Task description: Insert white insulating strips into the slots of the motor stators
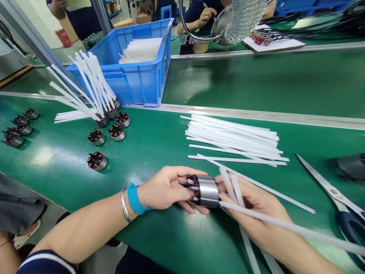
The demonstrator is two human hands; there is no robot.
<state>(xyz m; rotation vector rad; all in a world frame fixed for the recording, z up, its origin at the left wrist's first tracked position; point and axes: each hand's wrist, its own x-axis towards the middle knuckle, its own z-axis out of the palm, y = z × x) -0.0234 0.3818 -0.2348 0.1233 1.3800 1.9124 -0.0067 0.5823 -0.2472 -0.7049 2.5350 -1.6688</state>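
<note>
Between my two hands lies a motor stator (208, 192) on its side, a silvery ring with copper windings facing left. My left hand (166, 187), wearing a blue wristband, grips its wound end with thumb and fingers. At its other end my right hand (254, 202) is closed around several white strips (259, 215) that come out of the stator; some trail down over the table. Just behind my hands lies a pile of loose white strips (235, 136). To the left stand several more stators (97, 161), two with bundles of white strips (93, 78) sticking up.
Scissors (337, 194) lie open at the right, near a dark cup (353, 165) holding strips. A blue crate (139, 81) with white strips stands behind. More stators (14, 139) sit at far left. Other people are across the bench and at lower left.
</note>
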